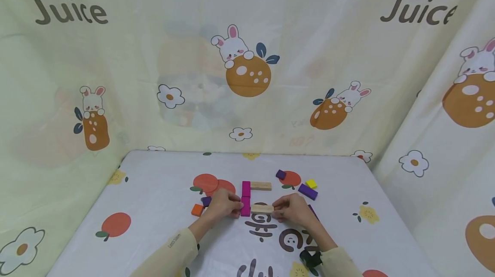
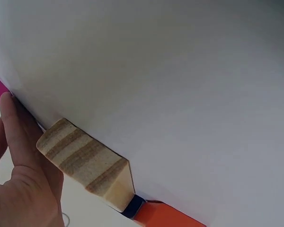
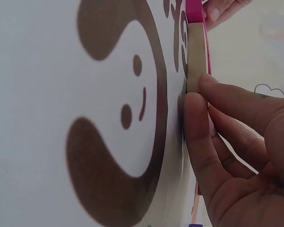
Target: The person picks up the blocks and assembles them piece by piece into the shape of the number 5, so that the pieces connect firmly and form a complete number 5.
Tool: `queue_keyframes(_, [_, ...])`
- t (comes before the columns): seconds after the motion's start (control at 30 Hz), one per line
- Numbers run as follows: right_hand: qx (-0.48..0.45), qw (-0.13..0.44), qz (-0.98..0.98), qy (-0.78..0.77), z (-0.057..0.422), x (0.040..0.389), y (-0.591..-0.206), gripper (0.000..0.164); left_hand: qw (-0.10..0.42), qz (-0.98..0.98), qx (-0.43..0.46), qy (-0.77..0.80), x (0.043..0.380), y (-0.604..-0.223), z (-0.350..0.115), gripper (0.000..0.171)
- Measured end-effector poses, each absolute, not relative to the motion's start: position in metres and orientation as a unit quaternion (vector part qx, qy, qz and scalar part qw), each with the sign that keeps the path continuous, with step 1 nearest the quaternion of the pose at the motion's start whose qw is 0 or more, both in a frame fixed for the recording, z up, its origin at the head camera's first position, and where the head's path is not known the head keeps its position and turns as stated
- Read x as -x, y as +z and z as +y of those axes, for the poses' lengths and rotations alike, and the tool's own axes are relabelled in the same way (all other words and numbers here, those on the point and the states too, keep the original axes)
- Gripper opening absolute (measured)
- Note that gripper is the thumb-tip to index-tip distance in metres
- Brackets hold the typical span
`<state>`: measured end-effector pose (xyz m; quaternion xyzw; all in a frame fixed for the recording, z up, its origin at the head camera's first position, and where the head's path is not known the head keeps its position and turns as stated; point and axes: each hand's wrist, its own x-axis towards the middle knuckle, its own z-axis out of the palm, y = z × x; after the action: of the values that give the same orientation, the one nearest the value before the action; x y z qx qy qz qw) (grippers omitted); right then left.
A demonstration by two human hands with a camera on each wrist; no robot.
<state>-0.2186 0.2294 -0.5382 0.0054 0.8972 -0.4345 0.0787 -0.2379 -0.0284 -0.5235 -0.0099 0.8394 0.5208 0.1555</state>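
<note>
Two magenta blocks (image 1: 245, 206) lie end to end in a line on the table. My left hand (image 1: 223, 203) is at their left side, its fairly straight fingertips touching the nearer one. A plain wooden block (image 1: 262, 209) extends rightward from that magenta block. My right hand (image 1: 292, 209) pinches its right end between thumb and finger, also seen in the right wrist view on the wooden block (image 3: 196, 56). Another wooden block (image 1: 261, 186) lies parallel, against the farther magenta block. Beside my left hand in the left wrist view is a brown-striped wooden block (image 2: 87, 158).
Left of the left hand lie an orange block (image 1: 197, 210) and a dark blue block (image 1: 206, 201). Farther right are a small purple block (image 1: 281, 175), a yellow block (image 1: 311, 184) and a long purple block (image 1: 307, 191). Another purple block (image 1: 313, 211) is partly hidden by the right hand.
</note>
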Motion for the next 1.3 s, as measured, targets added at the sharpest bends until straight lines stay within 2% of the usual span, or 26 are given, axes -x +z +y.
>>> queue_keyframes(1.3, [-0.005, 0.077, 0.906, -0.416, 0.2273, 0.2158, -0.5374, 0.018, 0.154, 0.84, 0.0, 0.52, 0.2354, -0.5248, -0.025, 0.032])
